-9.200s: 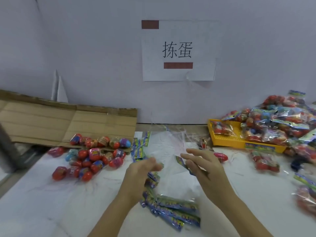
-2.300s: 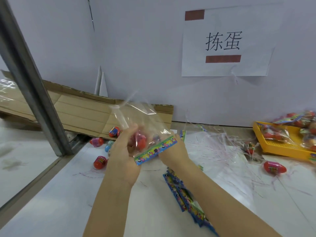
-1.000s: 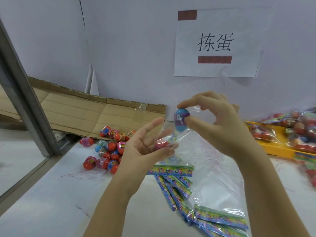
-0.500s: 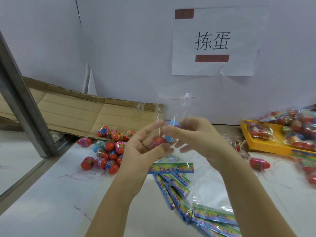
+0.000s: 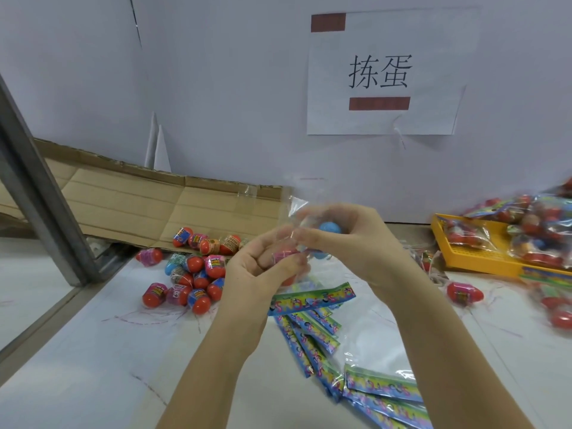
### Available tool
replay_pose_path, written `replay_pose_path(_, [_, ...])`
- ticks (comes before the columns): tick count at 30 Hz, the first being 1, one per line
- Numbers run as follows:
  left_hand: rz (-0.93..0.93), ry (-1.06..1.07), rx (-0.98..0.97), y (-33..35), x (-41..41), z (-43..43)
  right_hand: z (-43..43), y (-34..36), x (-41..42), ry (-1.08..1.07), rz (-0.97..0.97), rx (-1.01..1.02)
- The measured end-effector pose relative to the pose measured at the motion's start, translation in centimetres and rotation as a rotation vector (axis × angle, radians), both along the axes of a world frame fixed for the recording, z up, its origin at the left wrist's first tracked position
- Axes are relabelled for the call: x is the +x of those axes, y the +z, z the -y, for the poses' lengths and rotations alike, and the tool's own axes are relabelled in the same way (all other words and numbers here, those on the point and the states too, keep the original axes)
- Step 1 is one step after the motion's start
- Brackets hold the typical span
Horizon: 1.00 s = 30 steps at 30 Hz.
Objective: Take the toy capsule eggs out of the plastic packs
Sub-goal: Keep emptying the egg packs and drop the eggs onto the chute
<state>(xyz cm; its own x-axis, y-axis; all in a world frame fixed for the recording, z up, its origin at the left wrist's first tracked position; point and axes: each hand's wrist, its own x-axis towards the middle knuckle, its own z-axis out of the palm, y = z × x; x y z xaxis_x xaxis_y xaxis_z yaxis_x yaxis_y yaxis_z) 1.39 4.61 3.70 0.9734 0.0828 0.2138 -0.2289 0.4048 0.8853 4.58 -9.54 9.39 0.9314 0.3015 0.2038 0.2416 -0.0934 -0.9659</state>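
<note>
Both hands hold one clear plastic pack [image 5: 295, 209] above the table, its coloured header strip [image 5: 312, 299] hanging at the bottom. My left hand [image 5: 260, 274] curls round the pack with a pink egg [image 5: 283, 253] inside it. My right hand [image 5: 346, 239] pinches a blue egg [image 5: 329, 227] through the film. A pile of loose eggs [image 5: 192, 274] lies on the table to the left. Full packs [image 5: 532, 233] fill the yellow tray [image 5: 483, 264] at the right.
Several empty packs [image 5: 318, 339] with coloured headers lie under my forearms. One loose red egg [image 5: 464, 293] sits right of my right arm. Flattened cardboard [image 5: 123, 205] leans at the back left beside a slanted metal post [image 5: 40, 193]. A paper sign [image 5: 382, 72] hangs on the wall.
My hands have stayed together on the pack and shifted slightly. The blue egg, held higher a second ago, now sits low between my right fingers. The pack's header hangs lower.
</note>
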Motion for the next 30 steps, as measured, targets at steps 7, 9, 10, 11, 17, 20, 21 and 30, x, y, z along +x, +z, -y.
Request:
replay_pose_path(7, [-0.033,0.004,-0.12,0.0,0.2,0.2,1.2,0.6,0.3,-0.036,-0.06,-0.014])
replay_pose_path(9, [-0.034,0.003,-0.136,-0.1,0.2,0.2,1.3,0.3,0.4,-0.049,-0.049,-0.033])
replay_pose_path(10, [-0.032,0.002,-0.137,0.0,0.2,0.2,1.2,0.2,0.4,-0.054,-0.046,-0.04])
replay_pose_path(11, [-0.03,0.001,-0.134,0.0,0.2,0.3,1.2,0.2,0.4,-0.054,-0.045,-0.053])
replay_pose_path(17, [-0.02,0.01,-0.153,0.0,0.1,0.3,0.9,0.0,0.3,0.008,-0.053,-0.106])
replay_pose_path(20, [-0.018,-0.019,-0.206,0.1,0.1,0.4,0.9,-0.2,0.5,-0.001,-0.011,-0.038])
replay_pose_path(21, [-0.017,-0.035,-0.219,0.1,0.1,0.3,0.9,-0.3,0.6,0.003,0.006,-0.012])
replay_pose_path(30, [-0.043,0.117,-0.174,0.8,0.2,-1.5,-0.8,-2.2,1.8,0.016,0.019,0.132])
